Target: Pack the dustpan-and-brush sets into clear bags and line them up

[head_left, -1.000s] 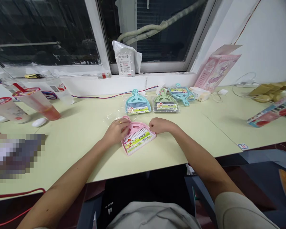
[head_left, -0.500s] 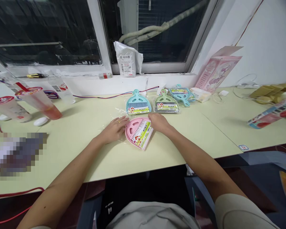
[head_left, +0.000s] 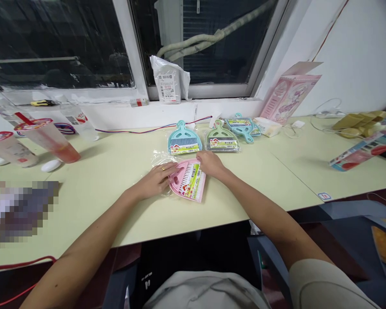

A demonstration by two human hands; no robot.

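Note:
A pink dustpan and brush set point(head_left: 190, 182) with a green-yellow label lies tilted on the table in front of me, its handle end to the left. My left hand point(head_left: 156, 179) is closed on that end, fingers over the pink plastic and a clear wrapper point(head_left: 162, 159). The handle itself is hidden beneath it. My right hand point(head_left: 211, 164) pinches the set's upper right edge between thumb and curled fingers. Just behind are a blue dustpan set point(head_left: 184, 139) and a green dustpan set point(head_left: 222, 139), with further blue sets point(head_left: 244, 128) stacked to their right.
Two drink cups point(head_left: 49, 139) with straws and a clear bottle point(head_left: 79, 120) stand on the left, by a white mouse point(head_left: 51, 165). A pink box point(head_left: 289, 96) stands at the back right, and a colourful carton point(head_left: 362, 150) lies on the right. A wrapped parcel point(head_left: 170, 83) rests on the windowsill.
The pink set has turned slightly, so its label and wide edge stand more upright in view. My left fingers have slid further over its handle end. The wrapper bulges up more behind them.

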